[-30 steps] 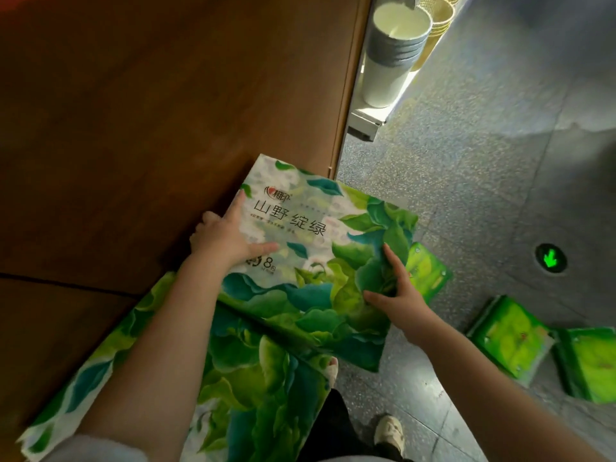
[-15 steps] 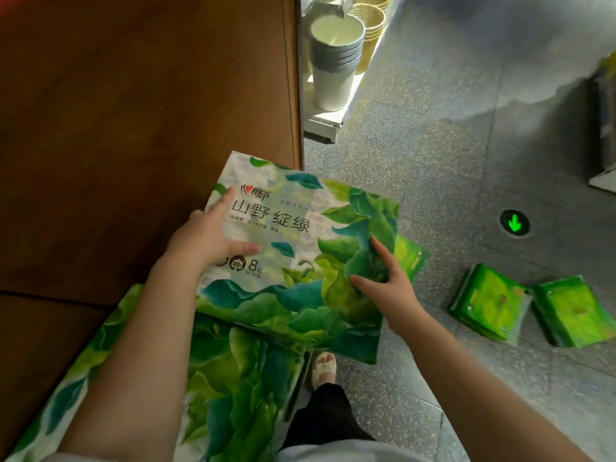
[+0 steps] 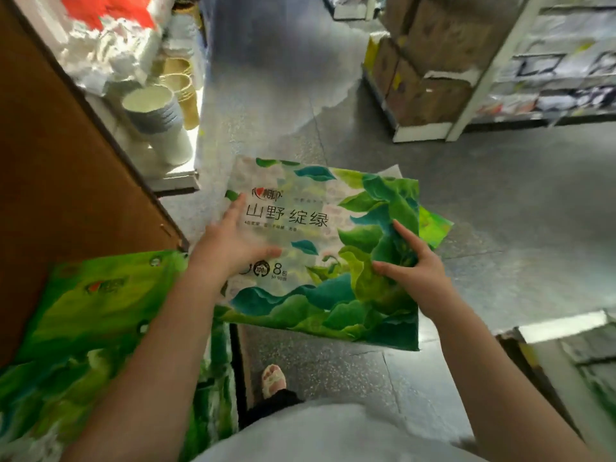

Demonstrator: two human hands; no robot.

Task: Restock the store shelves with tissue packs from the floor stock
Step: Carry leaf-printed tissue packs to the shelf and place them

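Observation:
A large tissue pack point(image 3: 333, 248) printed with green leaves and white lettering hangs flat in the air over the aisle floor. My left hand point(image 3: 230, 245) holds its left edge, with the thumb and forefinger spread across the top face. My right hand point(image 3: 413, 265) grips the crinkled wrapper at its right side, thumb and fingers on top. A bright green edge point(image 3: 433, 225) shows from under the pack's right corner. Another leaf-printed tissue pack point(image 3: 100, 311) lies at the lower left beside a brown wooden panel point(image 3: 66, 161).
Stacked paper cups point(image 3: 160, 118) stand on a low white shelf at the upper left. Cardboard boxes point(image 3: 430, 61) and a white shelf unit point(image 3: 550, 78) line the aisle's far right. My foot point(image 3: 273, 378) is on the grey floor below the pack. A low fixture point(image 3: 566, 328) sits at the right edge.
The pack has moved right, away from the wooden panel and out over the aisle, with both hands still on it. The view has swung up; the small green packs on the floor are out of sight.

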